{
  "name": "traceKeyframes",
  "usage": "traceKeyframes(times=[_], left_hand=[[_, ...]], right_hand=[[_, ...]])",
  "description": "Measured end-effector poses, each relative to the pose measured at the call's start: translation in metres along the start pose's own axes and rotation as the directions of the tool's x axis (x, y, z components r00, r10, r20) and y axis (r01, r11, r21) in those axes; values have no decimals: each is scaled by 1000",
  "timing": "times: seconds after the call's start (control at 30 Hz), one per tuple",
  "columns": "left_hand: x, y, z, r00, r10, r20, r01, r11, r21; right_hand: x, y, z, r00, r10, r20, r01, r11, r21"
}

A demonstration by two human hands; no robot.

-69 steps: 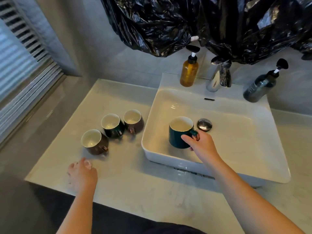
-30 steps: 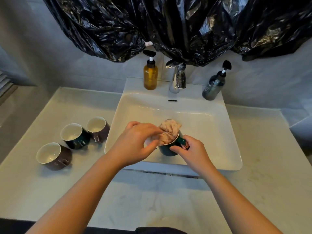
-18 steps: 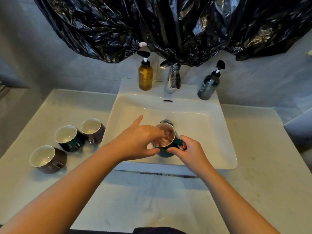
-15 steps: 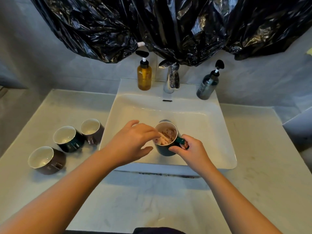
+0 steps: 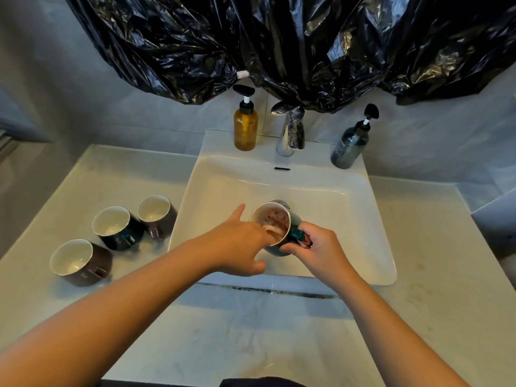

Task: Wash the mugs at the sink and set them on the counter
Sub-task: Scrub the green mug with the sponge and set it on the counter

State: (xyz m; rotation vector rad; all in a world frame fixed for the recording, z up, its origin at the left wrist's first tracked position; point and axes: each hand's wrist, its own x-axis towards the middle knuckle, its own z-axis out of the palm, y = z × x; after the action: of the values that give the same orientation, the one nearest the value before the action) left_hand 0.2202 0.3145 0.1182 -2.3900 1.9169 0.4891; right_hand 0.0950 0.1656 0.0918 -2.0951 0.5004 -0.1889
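The teal mug (image 5: 295, 219) is held tilted over the white sink (image 5: 377, 219) by its handle, which is gripped by the right hand (image 5: 321, 247), while the left hand (image 5: 237, 241) is pushed into it against a pinkish cloth (image 5: 275, 222), its grip there being indiscernible.

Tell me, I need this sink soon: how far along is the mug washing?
Done: nothing clearly; three mugs stand on the counter, and whether they are washed cannot be told. In hand: the right hand grips the green mug by its handle in the sink while the left hand presses a cloth inside it. Left: rinsing it, setting it down, perhaps the others.
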Motion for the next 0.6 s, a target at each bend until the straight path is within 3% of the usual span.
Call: traceKeyframes(times=[0.07,0.13,0.27,0.43,0.6], left_hand=[[6,-2,1,1000,-13,-5,14,991,135],[9,-3,-2,995,-4,-101,26,978,209],[11,1,-5,957,-18,-290,59,989,134],[15,5,-1,989,-133,-61,128,988,-85],[22,5,-2,990,-127,-56,109,962,-251]], right_hand=[[3,1,2,1000,-8,-25,8,1000,-13],[6,2,2,998,1,-59,1,1000,26],[11,2,1,998,-4,-68,4,1000,0],[10,-2,8,994,-100,-50,96,993,-65],[13,-6,7,970,-229,-85,213,963,-166]])
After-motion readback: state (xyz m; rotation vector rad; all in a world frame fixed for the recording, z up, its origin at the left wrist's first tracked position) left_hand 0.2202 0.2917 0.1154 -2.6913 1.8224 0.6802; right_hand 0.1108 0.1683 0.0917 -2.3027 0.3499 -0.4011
